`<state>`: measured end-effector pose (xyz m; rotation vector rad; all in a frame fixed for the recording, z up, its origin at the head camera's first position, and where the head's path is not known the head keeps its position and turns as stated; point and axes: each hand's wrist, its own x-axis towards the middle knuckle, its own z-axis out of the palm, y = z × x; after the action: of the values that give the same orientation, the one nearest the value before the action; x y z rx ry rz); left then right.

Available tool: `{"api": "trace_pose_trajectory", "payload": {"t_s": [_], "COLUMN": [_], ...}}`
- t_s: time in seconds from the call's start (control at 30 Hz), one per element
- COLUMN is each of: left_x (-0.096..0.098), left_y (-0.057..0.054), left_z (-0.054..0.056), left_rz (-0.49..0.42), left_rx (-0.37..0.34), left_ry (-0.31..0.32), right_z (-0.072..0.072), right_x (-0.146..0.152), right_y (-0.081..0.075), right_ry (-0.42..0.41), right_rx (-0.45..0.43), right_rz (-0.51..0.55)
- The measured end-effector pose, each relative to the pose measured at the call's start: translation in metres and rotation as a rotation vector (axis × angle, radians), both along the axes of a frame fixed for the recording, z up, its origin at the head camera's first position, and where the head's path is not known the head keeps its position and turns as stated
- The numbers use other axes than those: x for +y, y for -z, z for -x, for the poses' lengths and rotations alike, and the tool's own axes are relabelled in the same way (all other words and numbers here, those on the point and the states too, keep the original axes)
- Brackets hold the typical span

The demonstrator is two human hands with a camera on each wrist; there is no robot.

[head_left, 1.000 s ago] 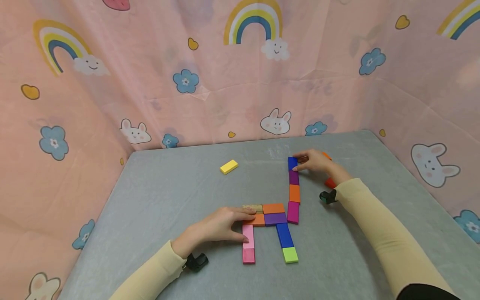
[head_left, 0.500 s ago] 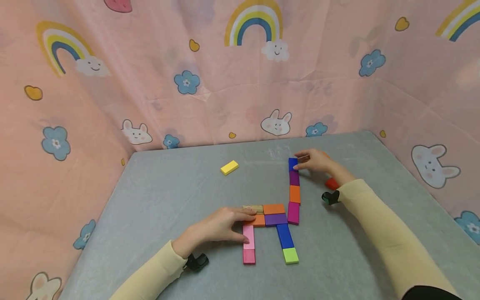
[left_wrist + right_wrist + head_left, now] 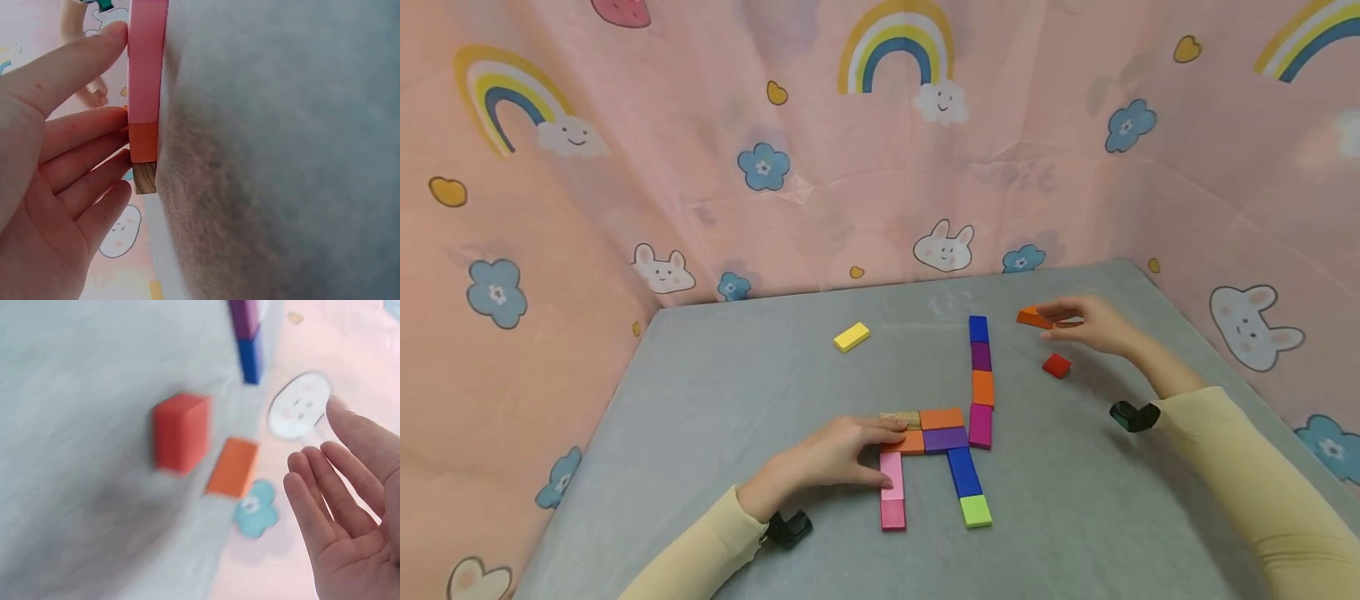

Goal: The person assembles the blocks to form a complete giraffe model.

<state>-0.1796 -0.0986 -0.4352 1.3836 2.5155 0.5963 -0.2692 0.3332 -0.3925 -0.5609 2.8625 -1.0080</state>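
Note:
My left hand (image 3: 835, 452) rests on the near-left part of a flat figure of coloured blocks, its fingertips touching an orange block (image 3: 913, 442) and its thumb a pink block (image 3: 891, 467). In the left wrist view its fingers are extended along the side of the pink block (image 3: 145, 69). My right hand (image 3: 1090, 323) hovers over the table, holding nothing, beside an orange block (image 3: 1032, 317) that it partly hides in the head view. A red block (image 3: 1057, 366) lies just nearer. A column of blocks topped by a blue block (image 3: 978, 328) stretches away from the figure.
A lone yellow block (image 3: 852, 337) lies towards the back of the grey table (image 3: 760, 367). A pink patterned curtain (image 3: 715, 167) hangs round the table's back and sides. The figure's two legs end in a pink block (image 3: 892, 515) and a lime-green block (image 3: 976, 511).
My right hand has left the blue block at the column's far end and moved right, towards the orange block. The red block is now uncovered. My left hand stays in place.

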Motion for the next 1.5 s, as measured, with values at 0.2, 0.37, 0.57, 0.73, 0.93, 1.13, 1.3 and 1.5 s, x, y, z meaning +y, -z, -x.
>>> {"api": "trace_pose_trajectory", "payload": {"t_s": [0.2, 0.37, 0.57, 0.73, 0.93, 1.13, 1.3, 1.5], "left_x": [0.000, 0.000, 0.000, 0.000, -0.001, 0.000, -0.001, -0.001], "left_y": [0.001, 0.001, 0.000, 0.001, 0.001, 0.001, 0.002, 0.002], "left_z": [0.000, 0.000, 0.001, 0.001, 0.001, 0.001, 0.002, 0.002], "left_rz": [0.005, -0.004, -0.003, 0.000, 0.005, -0.001, -0.008, -0.010], "left_rx": [0.004, -0.001, -0.001, -0.006, -0.001, -0.004, -0.002, 0.003], "left_ry": [-0.001, -0.002, -0.004, -0.001, 0.002, 0.003, 0.005, 0.004], "right_z": [-0.015, -0.022, -0.027, -0.028, -0.027, -0.023, -0.022, -0.021], "right_x": [0.023, 0.028, 0.027, 0.025, 0.023, 0.022, 0.022, 0.021], "right_y": [0.018, 0.030, 0.039, 0.041, 0.041, 0.042, 0.042, 0.043], "right_ry": [0.005, 0.041, 0.080, 0.083, 0.049, 0.006, -0.001, -0.002], "right_rx": [0.010, 0.013, -0.044, -0.046, -0.066, -0.080, -0.082, -0.048], "right_rz": [-0.028, -0.057, -0.118, -0.124, -0.112, -0.117, -0.094, -0.097]}}
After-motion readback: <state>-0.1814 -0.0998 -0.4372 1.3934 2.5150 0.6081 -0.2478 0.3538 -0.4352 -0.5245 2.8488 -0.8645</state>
